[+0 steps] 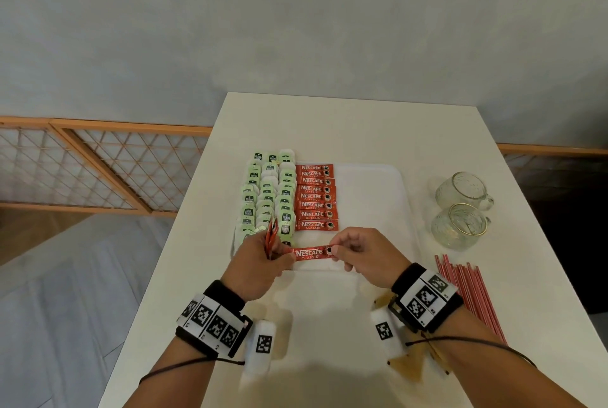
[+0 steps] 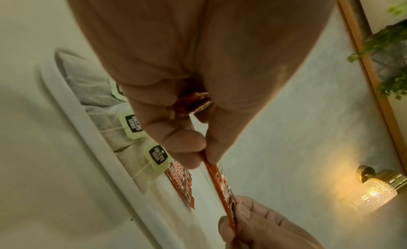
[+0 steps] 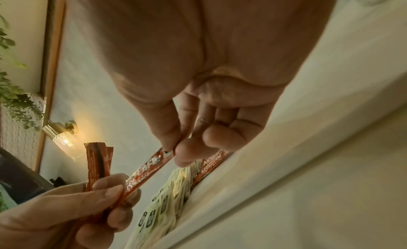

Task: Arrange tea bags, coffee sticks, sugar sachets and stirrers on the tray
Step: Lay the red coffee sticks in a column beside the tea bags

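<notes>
A white tray (image 1: pixel 371 177) lies on the table with green-tagged tea bags (image 1: pixel 268 193) in columns at its left and a column of red coffee sticks (image 1: pixel 316 197) beside them. One red coffee stick (image 1: pixel 311 253) is held level above the tray's near edge. My left hand (image 1: pixel 260 259) pinches its left end and also grips a small bundle of coffee sticks (image 1: pixel 271 235) upright in its fist. My right hand (image 1: pixel 358 253) pinches the stick's right end between thumb and fingertip (image 3: pixel 187 155). The pinched stick (image 2: pixel 220 183) also shows in the left wrist view.
Two glass mugs (image 1: pixel 464 207) stand right of the tray. Red stirrers (image 1: pixel 467 289) lie in a bundle at the table's right edge. Brown sachets (image 1: pixel 411 361) lie under my right wrist. The white table (image 1: pixel 362 124) ends at a wall beyond the tray.
</notes>
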`<state>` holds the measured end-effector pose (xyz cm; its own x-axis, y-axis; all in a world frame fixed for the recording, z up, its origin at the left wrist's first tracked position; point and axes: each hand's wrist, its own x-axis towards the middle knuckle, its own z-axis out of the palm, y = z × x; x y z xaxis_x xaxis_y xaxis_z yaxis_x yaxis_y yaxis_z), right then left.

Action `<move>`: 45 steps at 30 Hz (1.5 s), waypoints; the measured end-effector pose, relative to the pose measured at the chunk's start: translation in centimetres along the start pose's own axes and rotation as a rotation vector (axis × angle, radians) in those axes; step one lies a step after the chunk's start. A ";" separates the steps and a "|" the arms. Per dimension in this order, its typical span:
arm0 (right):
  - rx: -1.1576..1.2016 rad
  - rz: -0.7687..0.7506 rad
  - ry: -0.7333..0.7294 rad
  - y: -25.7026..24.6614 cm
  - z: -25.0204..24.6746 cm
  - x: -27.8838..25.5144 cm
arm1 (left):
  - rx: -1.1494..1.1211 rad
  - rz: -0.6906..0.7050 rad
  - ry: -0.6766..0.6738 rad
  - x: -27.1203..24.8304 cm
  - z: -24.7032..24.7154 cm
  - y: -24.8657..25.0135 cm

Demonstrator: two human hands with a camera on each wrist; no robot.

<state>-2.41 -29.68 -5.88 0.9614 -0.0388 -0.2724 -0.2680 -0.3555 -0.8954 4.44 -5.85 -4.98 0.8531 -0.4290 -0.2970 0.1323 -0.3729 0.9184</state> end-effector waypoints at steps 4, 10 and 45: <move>-0.050 0.011 0.025 0.1 -0.1 -0.1 | 0.021 0.014 -0.001 0.1 0.4 -0.2; -0.103 0.154 0.173 0.3 -1.4 1.6 | 0.130 -0.062 -0.056 -0.2 0.4 -0.4; 0.022 0.006 -0.079 -1.3 1.1 0.4 | 0.084 -0.055 -0.228 -1.2 0.6 0.2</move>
<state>-1.80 -28.24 -5.23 0.9522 0.0336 -0.3037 -0.2755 -0.3352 -0.9010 3.15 -5.92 -4.59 0.7087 -0.5772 -0.4058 0.1250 -0.4634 0.8773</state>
